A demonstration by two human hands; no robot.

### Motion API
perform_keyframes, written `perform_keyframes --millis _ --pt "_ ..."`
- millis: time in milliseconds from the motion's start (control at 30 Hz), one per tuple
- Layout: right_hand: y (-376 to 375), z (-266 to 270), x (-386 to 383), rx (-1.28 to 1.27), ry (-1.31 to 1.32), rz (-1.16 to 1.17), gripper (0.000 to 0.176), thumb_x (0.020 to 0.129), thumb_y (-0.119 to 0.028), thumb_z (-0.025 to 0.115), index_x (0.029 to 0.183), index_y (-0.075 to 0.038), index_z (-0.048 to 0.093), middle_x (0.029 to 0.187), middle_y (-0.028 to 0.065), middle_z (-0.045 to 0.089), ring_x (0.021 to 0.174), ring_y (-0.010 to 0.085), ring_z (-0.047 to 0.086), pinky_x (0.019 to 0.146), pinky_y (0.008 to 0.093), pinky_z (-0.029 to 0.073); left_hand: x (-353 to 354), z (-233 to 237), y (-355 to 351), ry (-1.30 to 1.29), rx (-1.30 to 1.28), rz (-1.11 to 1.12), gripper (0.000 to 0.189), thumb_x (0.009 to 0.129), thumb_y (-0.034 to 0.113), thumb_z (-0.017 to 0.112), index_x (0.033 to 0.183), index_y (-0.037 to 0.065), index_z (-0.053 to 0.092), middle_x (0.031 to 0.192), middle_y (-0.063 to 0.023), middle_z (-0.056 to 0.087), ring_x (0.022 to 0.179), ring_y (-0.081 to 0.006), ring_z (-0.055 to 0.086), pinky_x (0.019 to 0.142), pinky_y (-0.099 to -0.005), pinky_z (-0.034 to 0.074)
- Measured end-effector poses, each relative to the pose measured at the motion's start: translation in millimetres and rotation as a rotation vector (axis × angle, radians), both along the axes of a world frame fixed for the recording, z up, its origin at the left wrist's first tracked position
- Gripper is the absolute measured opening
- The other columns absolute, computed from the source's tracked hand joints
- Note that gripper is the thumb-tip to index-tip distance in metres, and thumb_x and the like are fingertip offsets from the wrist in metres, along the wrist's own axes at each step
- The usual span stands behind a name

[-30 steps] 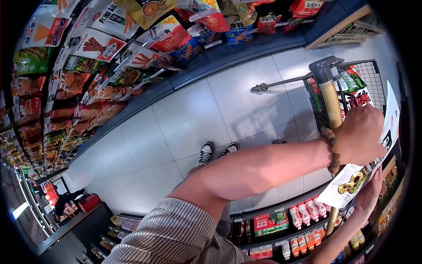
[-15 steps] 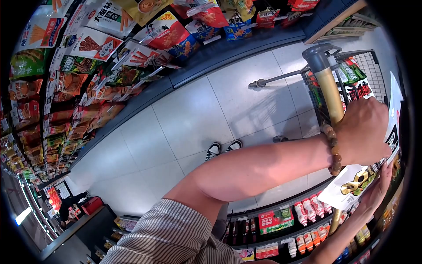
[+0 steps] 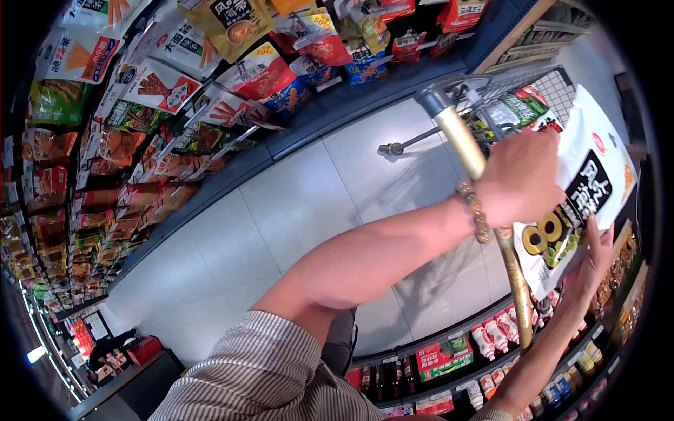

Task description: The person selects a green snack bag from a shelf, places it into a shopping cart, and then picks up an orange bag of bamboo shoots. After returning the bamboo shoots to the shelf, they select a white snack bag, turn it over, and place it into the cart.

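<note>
A large white snack bag (image 3: 614, 168) with black lettering and gold ring pictures is tilted at the right, its printed front towards me. My left hand (image 3: 523, 179), with a beaded bracelet (image 3: 474, 210) at the wrist, is closed at the bag's left side; its fingertips are mostly hidden. From below, my right hand (image 3: 593, 263) grips the lower right part, thumb on the front. Behind my left wrist runs the gold-coloured handle (image 3: 460, 140) of a shopping cart. Green and red packets (image 3: 523, 109) lie in the cart's wire basket (image 3: 558, 88).
Hanging snack packets (image 3: 260, 74) fill the shelving along the left and top. A lower shelf with white-and-red bottles (image 3: 495, 333) and a red-green box (image 3: 444, 356) curves along the bottom right. Pale floor tiles (image 3: 302, 203) lie between. A counter (image 3: 133, 379) stands at the lower left.
The bag has turned so more of its front faces me. Both hands and the cart sit further left in view. My shoes have gone out of sight behind my arm.
</note>
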State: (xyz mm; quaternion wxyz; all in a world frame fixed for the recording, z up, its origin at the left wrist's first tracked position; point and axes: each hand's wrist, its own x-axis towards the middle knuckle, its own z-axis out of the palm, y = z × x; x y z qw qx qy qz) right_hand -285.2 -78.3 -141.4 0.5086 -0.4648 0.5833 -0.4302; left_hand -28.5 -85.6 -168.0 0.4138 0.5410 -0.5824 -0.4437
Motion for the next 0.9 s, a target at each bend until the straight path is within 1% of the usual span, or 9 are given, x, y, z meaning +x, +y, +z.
perform_keyframes --millis 100,233,300,333,367,500,667,800,900 --pt "-1.5 -5.3 7.2 -0.033 0.017 -0.066 0.044 0.093 -0.009 0.066 0.131 0.003 0.048 0.115 0.0125 0.068 0.099 0.0164 0.067 0.088 0.0306 0.054 3.1 -3.0 1.6 -0.006 -0.027 0.02 0.041 0.071 0.024 0.078 0.092 -0.006 0.06 0.087 -0.0267 0.067 0.09 -0.0425 0.067 0.083 -0.0455 0.054" --pt "-0.1 -4.7 15.5 -0.055 0.0 -0.033 0.05 0.088 -0.008 0.071 0.131 0.004 0.048 0.115 0.0128 0.067 0.099 0.0182 0.067 0.09 0.0316 0.053 8.3 -6.8 4.1 -0.034 -0.079 0.035 0.045 0.069 0.026 0.082 0.093 -0.006 0.061 0.086 -0.0259 0.067 0.086 -0.0422 0.067 0.078 -0.0436 0.053" --pt "2.9 -1.1 24.7 -0.054 0.034 -0.046 0.05 0.087 -0.006 0.072 0.13 0.004 0.05 0.115 0.0126 0.067 0.098 0.0178 0.067 0.089 0.0317 0.053 10.1 -13.3 2.5 0.069 -0.09 -0.009 0.044 0.068 0.021 0.085 0.099 -0.004 0.066 0.086 -0.0185 0.071 0.077 -0.0277 0.071 0.07 -0.0361 0.054" --pt "4.4 -0.4 29.9 -0.061 -0.001 -0.047 0.049 0.086 -0.006 0.073 0.129 0.004 0.051 0.115 0.0125 0.068 0.098 0.0178 0.067 0.089 0.0316 0.053 11.0 -14.7 0.9 0.012 -0.053 -0.022 0.043 0.071 0.018 0.084 0.102 -0.005 0.065 0.088 -0.0148 0.073 0.078 -0.0196 0.071 0.069 -0.033 0.055" --pt "5.7 1.0 35.0 -0.068 -0.04 -0.047 0.048 0.086 -0.005 0.073 0.128 0.004 0.052 0.114 0.0123 0.068 0.098 0.0178 0.067 0.089 0.0316 0.053 10.7 -17.1 -0.6 0.031 -0.025 -0.045 0.041 0.074 0.01 0.082 0.106 -0.006 0.064 0.092 -0.0141 0.074 0.082 -0.017 0.072 0.07 -0.0312 0.056" --pt "8.4 5.9 45.3 -0.05 -0.128 -0.02 0.044 0.086 -0.003 0.073 0.125 0.003 0.054 0.111 0.0127 0.069 0.095 0.0166 0.068 0.085 0.031 0.055 15.6 -10.9 0.4 0.2 0.029 -0.133 0.038 0.079 0.0 0.078 0.111 -0.009 0.059 0.097 -0.0162 0.074 0.087 -0.0158 0.071 0.074 -0.0287 0.056" --pt "10.0 2.4 43.2 -0.06 -0.13 -0.029 0.045 0.086 -0.004 0.074 0.125 0.003 0.053 0.111 0.0129 0.069 0.096 0.017 0.067 0.087 0.0318 0.054 15.1 -6.3 0.3 0.199 0.096 -0.145 0.036 0.08 -0.002 0.077 0.11 -0.007 0.058 0.1 -0.0153 0.073 0.088 -0.0143 0.07 0.076 -0.0278 0.056" --pt "8.7 0.8 42.3 -0.061 -0.121 -0.029 0.045 0.086 -0.003 0.074 0.125 0.003 0.053 0.112 0.0129 0.068 0.097 0.0174 0.067 0.088 0.033 0.054 12.7 -11.8 -1.5 0.279 0.072 -0.163 0.037 0.081 -0.004 0.076 0.112 -0.008 0.057 0.101 -0.0152 0.073 0.09 -0.0141 0.069 0.078 -0.0279 0.055" --pt "9.7 1.6 42.1 -0.062 -0.126 -0.031 0.045 0.086 -0.003 0.074 0.125 0.003 0.053 0.112 0.0128 0.068 0.097 0.0172 0.067 0.088 0.0333 0.054 12.6 -12.3 -1.2 0.242 0.046 -0.152 0.036 0.081 -0.003 0.076 0.112 -0.008 0.058 0.101 -0.0148 0.073 0.09 -0.014 0.07 0.077 -0.0278 0.055"
